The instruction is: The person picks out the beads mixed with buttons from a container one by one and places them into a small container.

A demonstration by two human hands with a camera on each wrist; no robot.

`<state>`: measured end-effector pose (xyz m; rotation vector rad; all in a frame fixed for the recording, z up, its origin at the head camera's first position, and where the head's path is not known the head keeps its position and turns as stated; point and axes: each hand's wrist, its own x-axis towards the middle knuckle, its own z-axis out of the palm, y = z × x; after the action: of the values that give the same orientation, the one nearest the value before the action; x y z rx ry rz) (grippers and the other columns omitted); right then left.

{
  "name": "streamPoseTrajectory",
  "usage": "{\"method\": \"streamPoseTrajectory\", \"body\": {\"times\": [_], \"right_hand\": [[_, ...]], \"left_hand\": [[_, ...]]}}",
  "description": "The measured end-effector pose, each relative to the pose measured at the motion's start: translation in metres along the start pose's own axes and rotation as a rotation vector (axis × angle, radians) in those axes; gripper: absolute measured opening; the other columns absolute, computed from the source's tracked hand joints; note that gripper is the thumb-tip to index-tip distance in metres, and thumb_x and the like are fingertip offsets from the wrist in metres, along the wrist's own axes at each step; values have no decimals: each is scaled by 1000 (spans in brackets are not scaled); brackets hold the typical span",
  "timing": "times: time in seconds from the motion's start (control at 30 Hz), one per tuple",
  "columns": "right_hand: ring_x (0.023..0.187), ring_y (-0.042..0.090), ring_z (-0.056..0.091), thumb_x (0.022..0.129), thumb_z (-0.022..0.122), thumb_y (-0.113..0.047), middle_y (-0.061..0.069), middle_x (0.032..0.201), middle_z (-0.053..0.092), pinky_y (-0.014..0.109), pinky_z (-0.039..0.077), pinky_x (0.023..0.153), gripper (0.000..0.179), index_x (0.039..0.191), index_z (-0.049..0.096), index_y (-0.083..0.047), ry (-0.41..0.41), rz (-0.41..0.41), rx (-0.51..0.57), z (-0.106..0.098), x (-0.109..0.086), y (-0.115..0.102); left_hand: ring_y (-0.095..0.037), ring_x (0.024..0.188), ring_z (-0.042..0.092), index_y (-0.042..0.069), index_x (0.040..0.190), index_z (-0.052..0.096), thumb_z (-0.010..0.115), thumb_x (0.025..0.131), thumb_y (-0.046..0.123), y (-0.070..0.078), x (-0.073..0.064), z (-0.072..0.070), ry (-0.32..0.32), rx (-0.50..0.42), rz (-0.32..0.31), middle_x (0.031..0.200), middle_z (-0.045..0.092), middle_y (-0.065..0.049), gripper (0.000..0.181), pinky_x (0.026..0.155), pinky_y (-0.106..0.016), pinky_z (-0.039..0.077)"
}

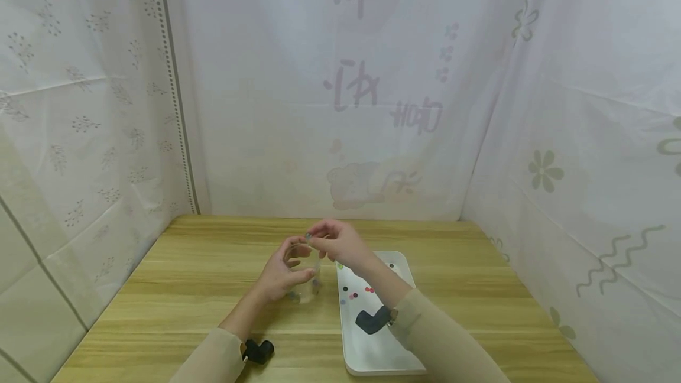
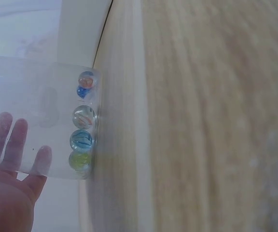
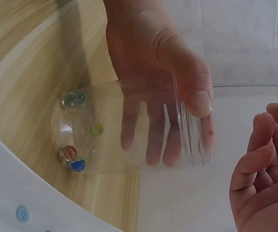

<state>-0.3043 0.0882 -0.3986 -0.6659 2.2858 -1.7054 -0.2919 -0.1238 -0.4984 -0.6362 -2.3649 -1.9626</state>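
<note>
My left hand curls round a clear plastic jar that stands on the wooden table. Several glass marbles lie on the jar's bottom, among them a light-blue one, a green one and a dark-blue one. Over the jar's mouth, my right hand pinches a small teal marble between thumb and fingertips. In the right wrist view those fingertips hide the marble, level with the threaded rim.
A white tray lies to the right of the jar, under my right forearm. Small buttons are scattered in it, including a black one, a red one and a blue one. Patterned curtains enclose the table.
</note>
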Motion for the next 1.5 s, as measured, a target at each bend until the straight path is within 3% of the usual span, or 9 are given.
{"method": "streamPoseTrajectory", "body": {"times": [0.17,0.43,0.7,0.8,1.1,1.5], "right_hand": [[76,14,66,103,75,-20,1,106,73,21,47,60,26,125,73,-7,-13,-11,-6,4,2,6],[84,16,68,102,78,-26,13,134,72,22,47,62,35,134,72,-11,-6,0,-49,5,2,12],[84,17,68,103,76,-24,17,138,69,22,48,62,40,140,69,-11,28,0,-56,-7,2,22],[83,17,68,103,76,-24,17,138,69,22,49,62,37,138,70,-16,46,6,-56,-15,1,27],[79,18,66,103,75,-18,13,128,71,21,47,60,35,137,69,-10,100,22,-54,-33,-4,48],[81,18,67,103,76,-20,16,129,72,23,50,62,35,137,70,-12,134,88,-81,-47,-10,74]], "left_hand": [[-37,143,54,13,154,46,82,94,21,-1,0,0,-6,11,6,151,60,-22,71,124,-67,43],[-36,144,55,15,152,47,83,93,20,-1,-1,0,3,-5,3,151,62,-14,69,124,-68,43],[-37,145,54,14,153,47,84,94,17,-2,1,1,3,-26,-6,153,59,-27,70,126,-67,41],[-38,145,54,13,153,47,84,93,17,-2,1,1,-1,-27,-3,153,58,-28,71,126,-67,40],[-38,142,57,15,152,48,85,93,16,-1,2,2,18,-10,7,147,64,-18,69,124,-67,42],[-39,143,56,14,153,47,85,94,17,-2,3,2,14,-8,12,147,63,-20,70,124,-68,42]]}}
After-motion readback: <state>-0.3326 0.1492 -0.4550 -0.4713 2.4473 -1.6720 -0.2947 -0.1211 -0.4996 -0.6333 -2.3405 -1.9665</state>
